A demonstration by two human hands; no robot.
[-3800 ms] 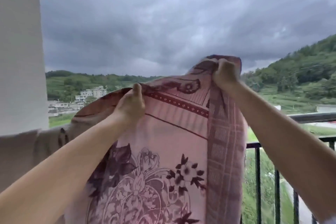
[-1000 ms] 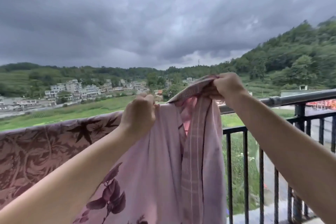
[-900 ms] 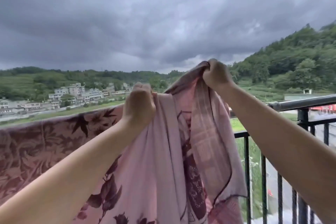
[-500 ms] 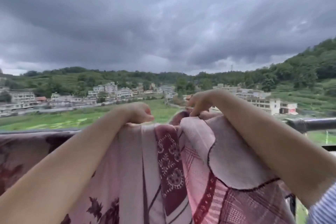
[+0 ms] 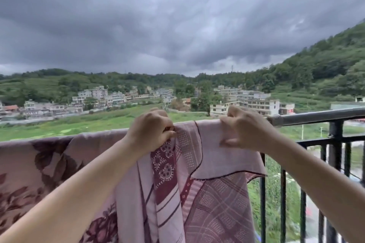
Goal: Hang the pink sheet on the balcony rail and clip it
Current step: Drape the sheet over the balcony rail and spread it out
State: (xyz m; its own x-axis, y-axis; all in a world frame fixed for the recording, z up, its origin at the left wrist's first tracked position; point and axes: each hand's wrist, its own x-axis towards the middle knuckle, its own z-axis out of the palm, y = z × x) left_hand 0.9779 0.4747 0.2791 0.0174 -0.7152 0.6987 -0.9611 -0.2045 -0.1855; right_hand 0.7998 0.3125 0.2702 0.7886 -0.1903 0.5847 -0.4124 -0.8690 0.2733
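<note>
The pink sheet [image 5: 215,163], printed with dark red flowers and borders, lies draped over the balcony rail [image 5: 316,117] from the left edge of view to about the middle. My left hand [image 5: 152,130] pinches a bunched fold of the sheet at the top of the rail. My right hand [image 5: 245,128] grips the sheet's corner flap a little to the right, where it folds over the rail. The dark metal rail shows bare to the right of my right hand. No clip is in view.
Black vertical bars [image 5: 331,173] run under the bare rail at the right, with a drop to a road and greenery behind them. Beyond lie green fields, a village and wooded hills under dark clouds.
Both hands have come down from holding the sheet's end high in the air. The end now lies over the rail, and my hands sit lower and further apart on it.
</note>
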